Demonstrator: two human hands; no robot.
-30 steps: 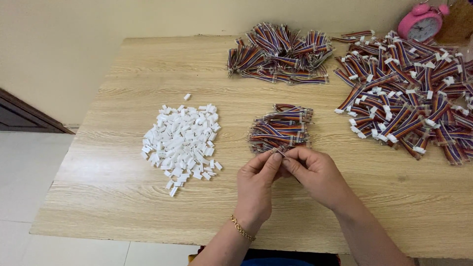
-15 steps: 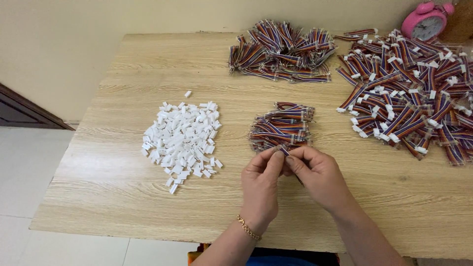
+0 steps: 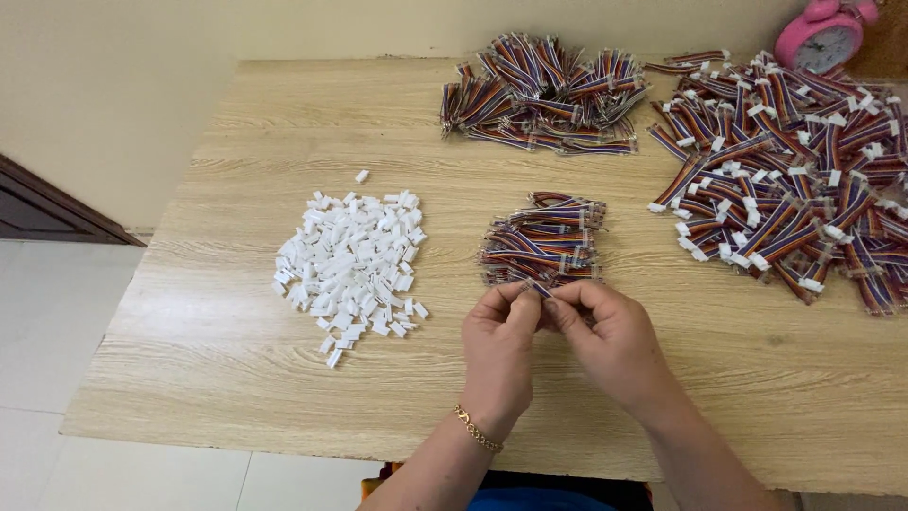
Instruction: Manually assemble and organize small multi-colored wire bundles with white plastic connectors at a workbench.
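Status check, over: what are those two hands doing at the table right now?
Left hand and right hand pinched together on one ribbon wire. Small wire bundle just beyond. White connector pile left. Nothing between them.

Left hand [image 3: 498, 345] and right hand [image 3: 610, 336] pinch one small wire piece [image 3: 541, 289] together, just below a wire bundle [image 3: 544, 241]; white connectors [image 3: 350, 260] heap left on the tabletop [image 3: 236, 331].

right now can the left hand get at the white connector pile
Probably yes: the left hand sits near the white connector pile, with only bare table between. But its fingers pinch a wire piece together with the right hand.
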